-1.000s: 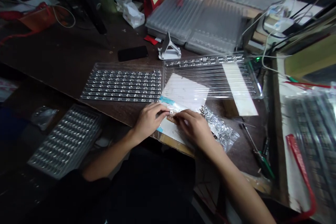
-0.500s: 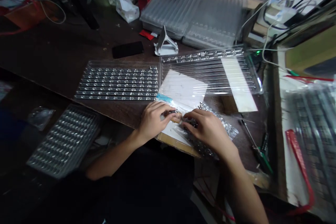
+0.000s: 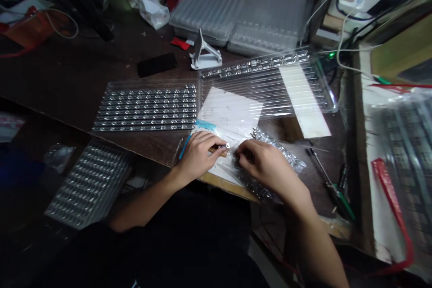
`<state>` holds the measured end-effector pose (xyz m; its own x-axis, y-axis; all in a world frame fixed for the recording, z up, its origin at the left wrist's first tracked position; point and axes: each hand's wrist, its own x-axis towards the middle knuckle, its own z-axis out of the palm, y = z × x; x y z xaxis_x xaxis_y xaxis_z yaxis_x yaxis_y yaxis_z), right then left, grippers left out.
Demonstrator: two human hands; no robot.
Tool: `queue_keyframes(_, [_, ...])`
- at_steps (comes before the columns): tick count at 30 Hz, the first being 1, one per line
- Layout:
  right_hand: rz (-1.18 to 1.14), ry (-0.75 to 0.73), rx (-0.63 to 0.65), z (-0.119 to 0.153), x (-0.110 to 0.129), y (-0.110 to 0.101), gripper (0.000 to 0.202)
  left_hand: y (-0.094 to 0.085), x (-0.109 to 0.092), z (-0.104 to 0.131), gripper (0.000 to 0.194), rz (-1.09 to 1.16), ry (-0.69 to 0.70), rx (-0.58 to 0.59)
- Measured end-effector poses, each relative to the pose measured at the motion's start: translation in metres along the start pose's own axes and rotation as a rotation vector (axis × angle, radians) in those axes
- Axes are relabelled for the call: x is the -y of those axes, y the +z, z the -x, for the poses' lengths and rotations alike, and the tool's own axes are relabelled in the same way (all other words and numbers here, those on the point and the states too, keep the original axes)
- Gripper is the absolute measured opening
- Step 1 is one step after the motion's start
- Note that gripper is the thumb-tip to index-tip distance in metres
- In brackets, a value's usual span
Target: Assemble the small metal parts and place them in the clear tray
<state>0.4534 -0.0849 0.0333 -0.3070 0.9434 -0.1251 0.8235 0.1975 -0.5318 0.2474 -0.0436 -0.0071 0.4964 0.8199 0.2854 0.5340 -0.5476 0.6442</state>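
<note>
Between the thumb and forefinger of my left hand is a small dark metal part with a shiny end. My right hand is pinched closed just to its right, over a clear plastic bag of small shiny metal parts; what its fingertips hold, if anything, is hidden. White paper with a strip of blue tape lies beyond both hands. On the left, a clear tray carries rows of small dark and silver parts. Another clear tray has such parts along its far rows only.
Empty-looking clear trays are stacked at the back. A phone and a white stand lie in front of them. A green-handled screwdriver rests at right. More filled trays stand lower left.
My right hand has drawn slightly away from the left, and its fingers have curled in. The shiny end of the part in my left hand now shows. The view has shifted slightly.
</note>
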Motion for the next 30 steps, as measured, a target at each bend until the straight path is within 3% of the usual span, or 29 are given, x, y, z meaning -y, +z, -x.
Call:
queue_keyframes(5, [-0.100, -0.036, -0.133, 0.000, -0.006, 0.000, 0.030, 0.000, 0.000, 0.000, 0.008, -0.021, 0.007, 0.029])
queue_keyframes(9, [-0.156, 0.014, -0.260, -0.006, -0.007, 0.005, 0.026, 0.000, 0.000, 0.000, 0.010, -0.029, -0.029, 0.034])
queue_keyframes(13, [-0.185, 0.045, -0.299, -0.012, -0.005, 0.011, 0.020, -0.001, -0.002, 0.002, 0.009, 0.023, -0.010, -0.012])
queue_keyframes(18, [-0.228, -0.064, -0.261, -0.022, 0.003, 0.022, 0.017, -0.011, 0.000, 0.007, 0.006, 0.085, 0.013, -0.190])
queue_keyframes(22, [-0.190, -0.126, -0.155, -0.025, 0.012, 0.034, 0.020, -0.023, 0.002, 0.012, 0.012, 0.005, 0.006, -0.175])
queue_keyframes(25, [0.023, -0.149, -0.086, -0.024, 0.019, 0.038, 0.022, -0.038, 0.010, 0.010, 0.015, -0.072, -0.007, -0.136])
queue_keyframes(30, [0.280, -0.223, -0.038, -0.020, 0.031, 0.034, 0.025, -0.080, 0.046, -0.030, 0.011, -0.186, -0.020, -0.116])
